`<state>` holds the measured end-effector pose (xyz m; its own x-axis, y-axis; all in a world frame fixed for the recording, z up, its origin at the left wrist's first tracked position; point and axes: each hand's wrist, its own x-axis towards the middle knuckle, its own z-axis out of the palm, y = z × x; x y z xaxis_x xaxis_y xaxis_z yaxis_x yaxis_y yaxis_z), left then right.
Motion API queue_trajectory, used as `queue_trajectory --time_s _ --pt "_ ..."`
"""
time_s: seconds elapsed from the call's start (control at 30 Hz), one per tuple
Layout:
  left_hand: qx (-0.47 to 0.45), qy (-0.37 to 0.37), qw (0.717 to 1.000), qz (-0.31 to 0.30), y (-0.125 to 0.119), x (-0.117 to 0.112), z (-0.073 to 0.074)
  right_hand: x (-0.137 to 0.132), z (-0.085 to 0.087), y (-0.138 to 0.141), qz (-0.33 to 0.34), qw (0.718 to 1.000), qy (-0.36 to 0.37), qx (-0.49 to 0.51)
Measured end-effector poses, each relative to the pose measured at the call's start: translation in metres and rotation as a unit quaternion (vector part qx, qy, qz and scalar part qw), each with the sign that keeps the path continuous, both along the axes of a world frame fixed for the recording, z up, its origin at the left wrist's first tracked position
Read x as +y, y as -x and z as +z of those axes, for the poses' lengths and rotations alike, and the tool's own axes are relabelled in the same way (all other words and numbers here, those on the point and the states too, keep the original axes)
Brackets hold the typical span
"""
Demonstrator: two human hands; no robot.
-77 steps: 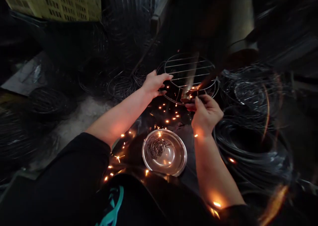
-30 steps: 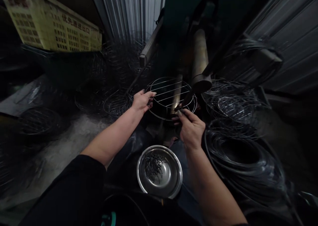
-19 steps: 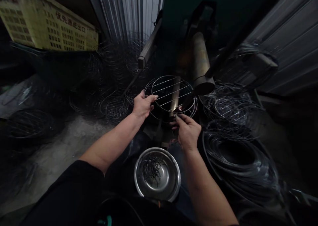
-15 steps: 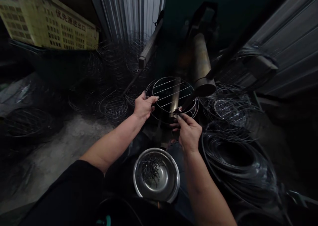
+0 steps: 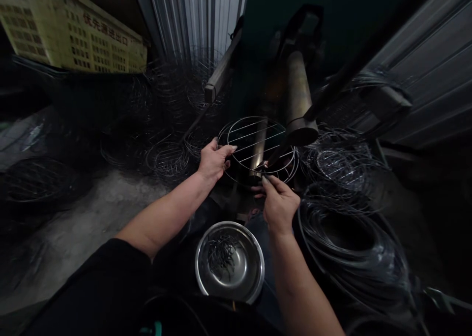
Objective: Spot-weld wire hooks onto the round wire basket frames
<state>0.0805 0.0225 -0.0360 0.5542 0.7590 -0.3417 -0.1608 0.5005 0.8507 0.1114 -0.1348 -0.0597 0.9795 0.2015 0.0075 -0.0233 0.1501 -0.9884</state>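
Note:
My left hand (image 5: 214, 162) is closed on the left rim of a round wire rack (image 5: 254, 143), its thumb lying over the top. The rack has parallel bars inside a ring, and a second, larger wire ring shows around and under it. My right hand (image 5: 280, 203) pinches at the rack's near edge; whatever small piece its fingertips hold is too dark to make out. Beside those fingertips, a lower brass-coloured cylinder (image 5: 259, 151) passes beneath the rack. A dark pointed bar slants down from the upper cylinder (image 5: 299, 92) to the rack's near rim.
Below my hands sits a steel bowl (image 5: 254, 282) with short dark wire pieces. Coiled wire (image 5: 368, 257) and a pile of wire racks (image 5: 342, 168) lie at right. More racks (image 5: 169, 159) are at left, a yellow crate (image 5: 106, 45) behind. A squared bar (image 5: 223, 75) juts forward.
My right hand has dropped slightly from the rack's near edge, its fingers still pinched. The rack sits marginally lower in the view; my left hand keeps its hold.

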Motion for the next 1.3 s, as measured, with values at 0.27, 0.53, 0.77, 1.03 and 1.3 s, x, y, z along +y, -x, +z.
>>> queue_trajectory --time_s 0.27,0.53,0.77,1.03,1.3 --pt "0.004 0.013 1.000 0.001 -0.001 0.000 0.001 0.001 -0.011 0.004 -0.045 0.993 0.050 -0.095" --pt "0.014 0.021 1.000 -0.005 -0.005 0.005 0.001 0.005 -0.015 0.001 -0.060 0.986 0.081 -0.134" --pt "0.015 0.014 1.000 -0.023 -0.010 0.010 0.002 0.009 -0.018 -0.006 -0.047 0.984 0.083 -0.149" --pt "0.029 0.006 0.999 -0.025 -0.016 0.014 0.000 0.010 -0.010 -0.009 -0.036 0.989 0.080 -0.120" --pt "0.048 -0.005 0.998 -0.035 -0.015 0.013 -0.003 0.008 -0.005 -0.012 -0.018 0.995 0.056 -0.082"
